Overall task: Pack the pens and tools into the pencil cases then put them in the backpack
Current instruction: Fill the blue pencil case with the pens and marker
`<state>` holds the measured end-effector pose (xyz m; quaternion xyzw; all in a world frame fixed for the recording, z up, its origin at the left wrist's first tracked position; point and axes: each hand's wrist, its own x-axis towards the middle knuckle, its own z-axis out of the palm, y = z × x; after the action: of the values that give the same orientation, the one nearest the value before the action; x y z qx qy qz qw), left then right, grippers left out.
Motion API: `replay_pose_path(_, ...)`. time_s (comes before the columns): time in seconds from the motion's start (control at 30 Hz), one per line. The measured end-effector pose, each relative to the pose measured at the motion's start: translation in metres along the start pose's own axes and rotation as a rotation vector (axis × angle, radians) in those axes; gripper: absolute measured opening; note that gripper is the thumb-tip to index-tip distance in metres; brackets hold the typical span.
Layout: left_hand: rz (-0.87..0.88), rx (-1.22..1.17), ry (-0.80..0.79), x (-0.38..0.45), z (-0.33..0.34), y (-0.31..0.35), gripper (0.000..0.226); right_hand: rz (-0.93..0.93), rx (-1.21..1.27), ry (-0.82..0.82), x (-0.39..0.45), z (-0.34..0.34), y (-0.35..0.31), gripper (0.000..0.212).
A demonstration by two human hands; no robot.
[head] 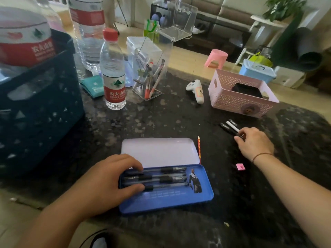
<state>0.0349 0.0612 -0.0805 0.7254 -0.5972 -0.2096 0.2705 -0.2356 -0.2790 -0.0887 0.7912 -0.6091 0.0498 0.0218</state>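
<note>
Right grip (254, 142) pinches loose pens (231, 126) at two o'clock on the tabletop (161, 119); left grip (114, 178) lies spread, pressing pens (161, 178) into the open blue pencil case (179, 201). Grabbing several together risks one slipping free and rolling off.

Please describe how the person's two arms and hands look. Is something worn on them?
Both forearms are bare, with no sleeves in view. The left hand wears nothing visible. The right hand has a thin reddish-brown cord bracelet around its wrist. No gloves, rings or watch show.
</note>
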Motion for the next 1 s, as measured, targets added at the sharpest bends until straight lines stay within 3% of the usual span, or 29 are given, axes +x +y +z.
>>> replay_pose_path(0.17, -0.007, 0.003, 0.014, 0.001, 0.001, 0.001, 0.031, 0.079, -0.039, -0.008, 0.006, 0.001, -0.004, 0.019)
replay_pose_path(0.3, 0.0, -0.002, 0.044, 0.0, 0.001, 0.002, 0.021, 0.038, -0.036, 0.015, -0.009, -0.021, -0.013, 0.015)
replay_pose_path(0.37, 0.002, 0.003, 0.101, 0.0, -0.001, 0.003, 0.024, -0.029, 0.197, 0.1, -0.027, -0.04, -0.029, 0.011)
replay_pose_path(0.43, 0.001, -0.051, 0.182, 0.001, -0.002, 0.008, 0.033, -0.075, 0.655, 0.059, -0.062, -0.063, -0.058, 0.014)
replay_pose_path(0.53, 0.018, -0.25, 0.274, 0.005, -0.005, 0.026, 0.033, -0.193, 1.327, -0.336, -0.131, -0.094, -0.11, 0.052)
replay_pose_path(0.6, 0.039, -0.377, 0.248, 0.005, -0.006, 0.039, 0.033, -0.299, 1.495, -0.494, -0.159, -0.097, -0.138, 0.073)
replay_pose_path(0.7, 0.049, -0.438, 0.217, 0.005, -0.008, 0.05, 0.028, -0.319, 1.565, -0.471, -0.176, -0.092, -0.16, 0.071)
replay_pose_path(0.8, 0.023, -0.384, 0.186, 0.003, -0.007, 0.047, 0.017, -0.244, 1.521, -0.342, -0.177, -0.094, -0.149, 0.04)
replay_pose_path(0.9, 0.071, -0.233, 0.1, 0.001, -0.004, 0.04, 0.012, -0.273, 1.283, -0.29, -0.172, -0.095, -0.119, 0.007)
replay_pose_path(1.0, 0.182, -0.048, 0.054, 0.001, -0.002, 0.037, 0.015, -0.262, 0.964, -0.412, -0.173, -0.086, -0.095, 0.006)
